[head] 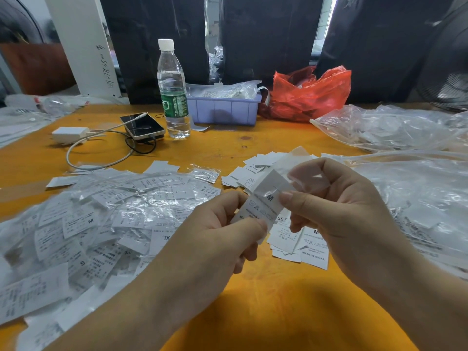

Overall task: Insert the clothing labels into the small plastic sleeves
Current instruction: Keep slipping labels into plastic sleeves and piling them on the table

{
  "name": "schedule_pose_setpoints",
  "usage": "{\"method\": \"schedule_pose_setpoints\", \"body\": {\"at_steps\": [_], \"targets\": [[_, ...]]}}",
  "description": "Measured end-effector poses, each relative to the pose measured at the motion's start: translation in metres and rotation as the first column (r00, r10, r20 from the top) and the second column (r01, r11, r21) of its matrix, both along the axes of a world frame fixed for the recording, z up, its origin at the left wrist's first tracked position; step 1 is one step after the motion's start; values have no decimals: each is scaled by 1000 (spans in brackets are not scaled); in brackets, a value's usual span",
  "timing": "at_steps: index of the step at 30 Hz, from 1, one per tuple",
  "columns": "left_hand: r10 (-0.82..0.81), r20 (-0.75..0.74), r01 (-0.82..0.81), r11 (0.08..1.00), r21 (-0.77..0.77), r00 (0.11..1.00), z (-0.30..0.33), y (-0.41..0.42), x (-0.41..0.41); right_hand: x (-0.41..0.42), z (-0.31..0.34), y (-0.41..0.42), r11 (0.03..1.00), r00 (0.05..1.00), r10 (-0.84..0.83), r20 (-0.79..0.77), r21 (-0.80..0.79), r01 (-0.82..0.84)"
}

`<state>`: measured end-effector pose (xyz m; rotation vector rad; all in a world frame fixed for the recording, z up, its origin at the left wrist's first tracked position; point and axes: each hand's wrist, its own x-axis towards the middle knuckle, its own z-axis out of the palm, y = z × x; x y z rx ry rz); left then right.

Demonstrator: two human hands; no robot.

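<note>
Above the orange table (253,295) I hold a white clothing label (263,201) marked M, tilted up to the right. My left hand (222,231) pinches its lower end between thumb and fingers. My right hand (336,201) pinches a small clear plastic sleeve (291,171) that covers the label's upper part. A heap of sleeved labels (101,211) lies at the left. Loose bare labels (298,241) lie under and behind my hands.
A water bottle (173,89), a phone (141,125) with cables and a white charger (69,134) stand at the back left. A purple bin (222,111) and a red plastic bag (311,93) sit behind. Large clear plastic bags (405,153) fill the right side.
</note>
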<state>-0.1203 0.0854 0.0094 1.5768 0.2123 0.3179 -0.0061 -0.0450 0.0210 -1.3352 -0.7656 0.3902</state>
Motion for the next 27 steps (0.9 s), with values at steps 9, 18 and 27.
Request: {"method": "schedule_pose_setpoints", "body": {"at_steps": [9, 18, 27], "targets": [[13, 6, -13, 999, 30, 1000, -1, 1, -1, 0, -1, 1, 1000, 1000, 10, -16, -9, -10], [27, 15, -28, 999, 29, 1000, -2, 2, -1, -2, -2, 0, 997, 998, 58, -24, -52, -59], [92, -10, -90, 991, 99, 996, -6, 4, 0, -4, -2, 1, 986, 995, 95, 18, -143, -91]]}}
